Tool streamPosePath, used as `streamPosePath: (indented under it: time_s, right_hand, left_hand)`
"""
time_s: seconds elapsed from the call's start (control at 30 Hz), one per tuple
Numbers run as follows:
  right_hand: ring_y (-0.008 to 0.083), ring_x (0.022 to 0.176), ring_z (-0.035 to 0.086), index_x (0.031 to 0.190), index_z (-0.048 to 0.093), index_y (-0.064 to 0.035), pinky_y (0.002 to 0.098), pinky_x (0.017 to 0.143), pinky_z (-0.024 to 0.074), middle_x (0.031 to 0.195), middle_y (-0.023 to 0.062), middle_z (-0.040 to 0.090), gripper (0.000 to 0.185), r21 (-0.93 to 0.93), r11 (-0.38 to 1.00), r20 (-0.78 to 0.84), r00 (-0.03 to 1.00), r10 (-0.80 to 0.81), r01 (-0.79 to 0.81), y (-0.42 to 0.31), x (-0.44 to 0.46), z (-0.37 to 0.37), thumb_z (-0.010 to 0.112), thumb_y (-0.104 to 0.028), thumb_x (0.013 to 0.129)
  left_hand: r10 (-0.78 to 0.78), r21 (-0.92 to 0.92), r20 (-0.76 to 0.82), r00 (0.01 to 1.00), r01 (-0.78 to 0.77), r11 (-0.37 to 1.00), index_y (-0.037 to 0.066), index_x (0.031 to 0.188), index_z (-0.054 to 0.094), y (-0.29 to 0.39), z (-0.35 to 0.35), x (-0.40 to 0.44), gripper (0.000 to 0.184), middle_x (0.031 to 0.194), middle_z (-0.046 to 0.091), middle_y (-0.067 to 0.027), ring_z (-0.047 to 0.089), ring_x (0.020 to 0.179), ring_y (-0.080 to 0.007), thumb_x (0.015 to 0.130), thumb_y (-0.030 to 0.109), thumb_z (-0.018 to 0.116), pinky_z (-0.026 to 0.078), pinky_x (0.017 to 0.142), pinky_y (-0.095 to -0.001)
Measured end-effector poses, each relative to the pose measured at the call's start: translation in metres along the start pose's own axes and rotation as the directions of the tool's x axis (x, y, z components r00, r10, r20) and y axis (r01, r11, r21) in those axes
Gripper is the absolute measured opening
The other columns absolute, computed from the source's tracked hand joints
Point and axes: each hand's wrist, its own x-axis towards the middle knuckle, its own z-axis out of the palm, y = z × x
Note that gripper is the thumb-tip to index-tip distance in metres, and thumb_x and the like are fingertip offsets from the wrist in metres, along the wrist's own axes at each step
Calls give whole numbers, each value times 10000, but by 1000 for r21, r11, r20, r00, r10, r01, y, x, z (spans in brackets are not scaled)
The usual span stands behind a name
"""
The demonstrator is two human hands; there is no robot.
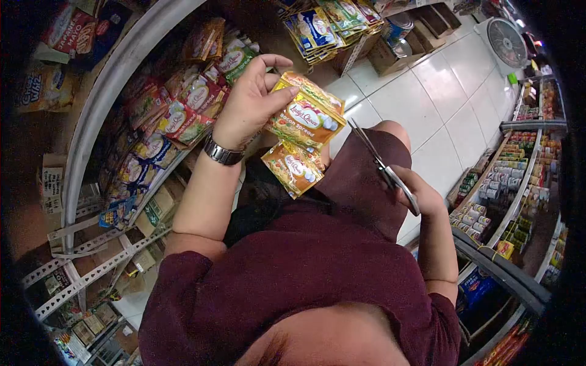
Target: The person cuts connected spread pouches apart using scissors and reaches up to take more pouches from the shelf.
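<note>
My left hand (259, 91), with a watch (224, 151) at its wrist, pinches a yellow strip of Bacon Spread sachets (305, 120) between thumb and fingers. Another sachet (293, 169) hangs below, over my lap. In my right hand (410, 188) are metal scissors (373, 149), gripped by the handles. Their slightly parted blades point up and to the left, and the tips are just right of the sachets. A small gap shows between tips and sachets.
Shelves of sachets (177, 116) stand close on my left. More packets (314, 30) and cardboard boxes (397, 55) are ahead. A fan (506, 43) is at the upper right, and shelves of cans (503, 177) line the right side.
</note>
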Motion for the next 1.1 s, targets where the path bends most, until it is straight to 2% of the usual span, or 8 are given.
streamPosePath:
  time_s: [0.07,0.2,0.27,0.53,0.6,0.7,0.9,1.1]
  right_hand:
    - [109,750,491,991,536,-10,252,662,431,838,18,534,743,-33,997,25,997,67,-67,1,0,-4,578,-704,730]
    - [112,760,490,1001,540,-11,251,661,424,848,22,537,738,-32,999,27,1000,3,-3,0,2,-2,573,-700,737]
    - [184,793,504,1032,532,3,328,709,436,857,98,554,639,-67,996,91,995,-50,56,-7,7,-2,567,-596,813]
    - [196,808,506,1033,528,7,324,737,434,851,98,553,614,-64,990,97,988,-120,127,-13,20,-2,571,-569,823]
    - [198,812,505,1037,527,9,324,742,432,850,98,553,612,-47,990,118,985,-125,132,-16,22,-4,572,-564,825]
    - [202,814,506,1039,525,12,325,747,433,843,94,550,608,-86,990,134,986,-101,113,-19,22,-5,573,-556,829]
    - [217,865,512,1115,519,22,344,781,431,933,135,570,637,-136,981,110,986,-126,140,-18,23,-6,592,-541,825]
    - [220,898,517,1151,505,31,346,797,429,973,157,572,656,-192,980,131,991,-23,48,-24,21,-8,612,-523,817]
  left_hand:
    - [12,-22,-6,1000,-12,1000,9,1151,486,6,5,-2,312,1021,630,-100,611,896,-116,855,0,584,499,774,-240]
    - [47,-33,3,999,-47,998,7,1141,532,8,8,-4,295,1096,607,-75,589,954,-105,850,-5,583,484,798,-228]
    - [24,-31,7,1000,-24,999,5,1136,540,9,10,-5,291,1108,602,-73,582,969,-104,849,-7,583,477,813,-232]
    - [-11,-25,50,999,12,1000,-10,1158,552,8,14,-7,318,1136,592,-76,555,1023,-109,842,-13,582,457,863,-244]
    - [20,-32,55,998,-18,999,-3,1179,539,8,15,-6,332,1120,601,-61,573,963,-82,850,-19,577,478,839,-229]
    - [19,-14,59,998,-18,1000,-2,1191,535,8,14,-7,351,1136,595,-65,571,969,-81,843,-23,579,477,842,-230]
    - [46,-15,95,994,-45,999,-5,1221,515,7,13,-6,392,1158,584,-71,564,999,-90,835,-28,580,472,859,-236]
    - [15,-17,110,994,-14,1000,0,1226,510,10,14,-6,416,1205,564,-85,555,1057,-128,820,-21,596,458,904,-270]
